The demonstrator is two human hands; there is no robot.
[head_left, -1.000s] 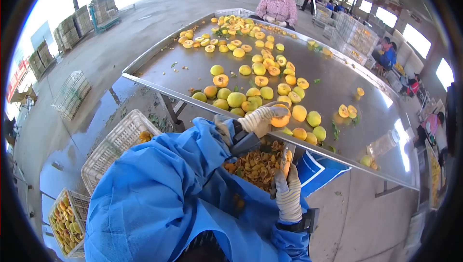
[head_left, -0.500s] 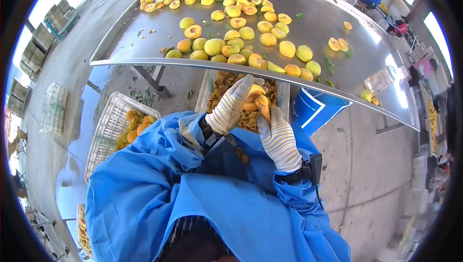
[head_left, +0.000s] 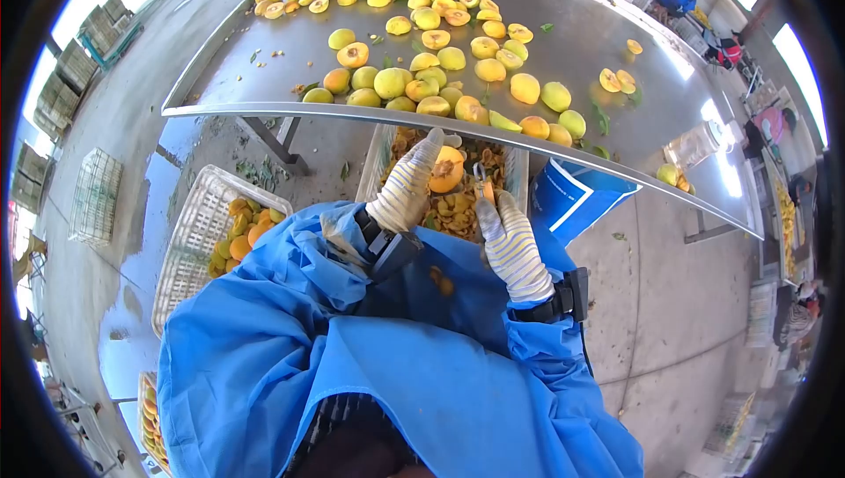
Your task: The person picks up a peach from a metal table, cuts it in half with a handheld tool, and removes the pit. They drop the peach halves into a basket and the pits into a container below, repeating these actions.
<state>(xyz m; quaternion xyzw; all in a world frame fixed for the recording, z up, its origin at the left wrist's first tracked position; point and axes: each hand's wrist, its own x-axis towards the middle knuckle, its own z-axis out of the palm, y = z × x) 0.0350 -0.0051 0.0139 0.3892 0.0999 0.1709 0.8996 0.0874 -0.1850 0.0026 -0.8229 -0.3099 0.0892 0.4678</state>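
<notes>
1. Your left hand (head_left: 407, 189), in a striped glove, is up just below the near edge of the counter (head_left: 572, 38), its grip pinching a peach half (head_left: 447, 168) with the cut face turned up toward you.
2. Your right hand (head_left: 513, 245) is right beside it, also below that counter edge, its grip closed around a small metal tool (head_left: 480, 175). The tip is close to the fruit, but I cannot tell if it touches.
3. Both hands hover over a crate of pits and scraps (head_left: 458, 214) tucked under the counter.
4. On the counter, peaches (head_left: 392, 84) lie loose, whole and halved, bunched near that edge.
5. Left of the counter's leg, a white crate (head_left: 198, 223) on the floor holds more fruit.
</notes>
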